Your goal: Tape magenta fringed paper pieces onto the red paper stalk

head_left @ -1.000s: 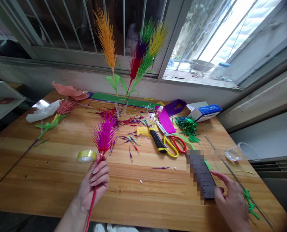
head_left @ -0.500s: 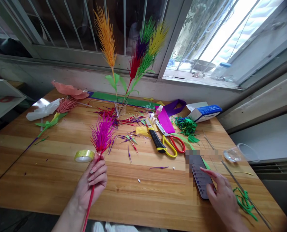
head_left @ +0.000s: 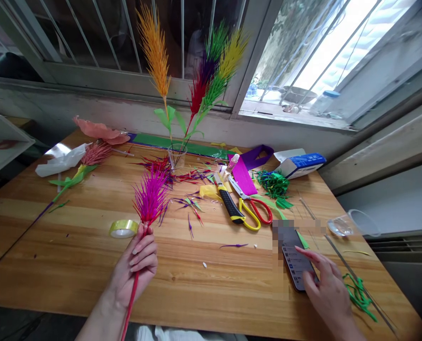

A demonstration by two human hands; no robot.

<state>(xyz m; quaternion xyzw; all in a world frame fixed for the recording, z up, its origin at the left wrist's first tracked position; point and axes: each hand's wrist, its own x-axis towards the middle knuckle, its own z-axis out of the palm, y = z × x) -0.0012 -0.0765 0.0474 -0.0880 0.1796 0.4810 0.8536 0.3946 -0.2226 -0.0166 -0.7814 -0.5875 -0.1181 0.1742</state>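
My left hand (head_left: 140, 260) is closed round the red stem of a magenta artificial flower spike (head_left: 150, 196), held upright over the front of the table. Beside that hand lies a roll of clear yellowish tape (head_left: 123, 229). At the right, a smartphone (head_left: 293, 258) lies on the table with a list on its lit screen, part of it blurred out. Over the screen is my right hand (head_left: 326, 286), index finger stretched out and thumb apart, holding nothing. Whether a fingertip touches the glass I cannot tell.
Scissors (head_left: 255, 210) and a utility knife (head_left: 231, 203) lie mid-table near colourful scraps (head_left: 193, 177). Behind them, a clear cup (head_left: 177, 157) holds tall artificial stems. A pink flower (head_left: 97, 154) lies left; a blue box (head_left: 303, 163) and clear plastic cup (head_left: 340, 226) are at right.
My right index finger has shifted very slightly over the phone screen. My left hand keeps the magenta flower spike in the same place.
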